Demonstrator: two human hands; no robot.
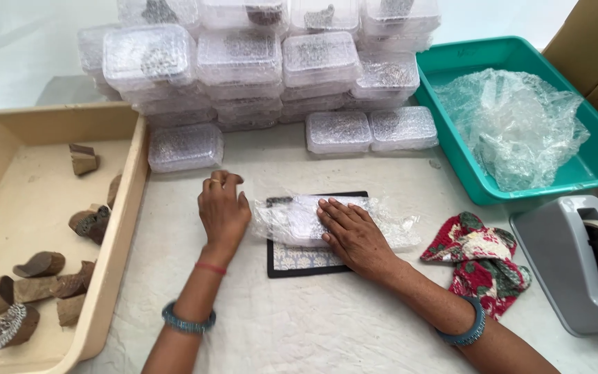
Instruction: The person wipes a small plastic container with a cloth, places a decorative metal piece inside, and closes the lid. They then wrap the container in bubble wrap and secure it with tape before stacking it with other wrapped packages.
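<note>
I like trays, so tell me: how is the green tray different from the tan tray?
The green tray sits at the right and holds crumpled bubble wrap; the tan tray sits at the left and holds brown wooden blocks. The green tray looks shiny; the tan tray looks dusty. Both are open plastic trays on the table.

Two hands (pixel 223 211), two trays (pixel 129 173)

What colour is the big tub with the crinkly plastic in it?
The tub is teal green, seen in the head view.
</note>
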